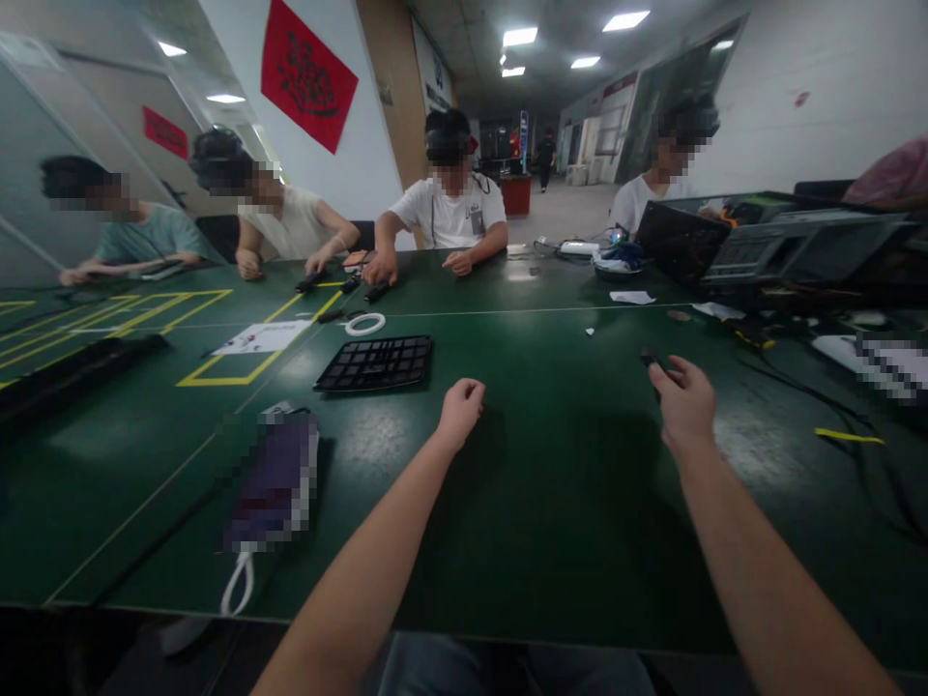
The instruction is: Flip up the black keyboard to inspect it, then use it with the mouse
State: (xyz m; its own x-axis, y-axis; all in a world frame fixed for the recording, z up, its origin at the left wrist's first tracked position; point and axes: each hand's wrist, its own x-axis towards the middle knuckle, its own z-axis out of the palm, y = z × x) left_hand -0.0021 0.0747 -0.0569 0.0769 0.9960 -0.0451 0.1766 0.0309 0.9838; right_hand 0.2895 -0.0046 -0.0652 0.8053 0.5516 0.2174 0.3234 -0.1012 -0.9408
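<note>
My left hand [462, 414] is curled closed over the green table [551, 541], with nothing showing between its fingers. To its left, a black tray with a grid of compartments [375, 363] lies flat. My right hand [688, 401] grips a small dark object [651, 360] between thumb and fingers. Its kind is too unclear to name, and part of it is hidden by the hand. A tiny white scrap [590, 332] lies on the table between my hands, farther away.
Nearer left lies a purple pouch [272, 478] with a white cord. A white ring [364, 325] and a printed sheet [262, 336] are beyond the tray. An opened computer case [804, 251] and black cables [819, 387] occupy the right. Several people in headsets sit across the table.
</note>
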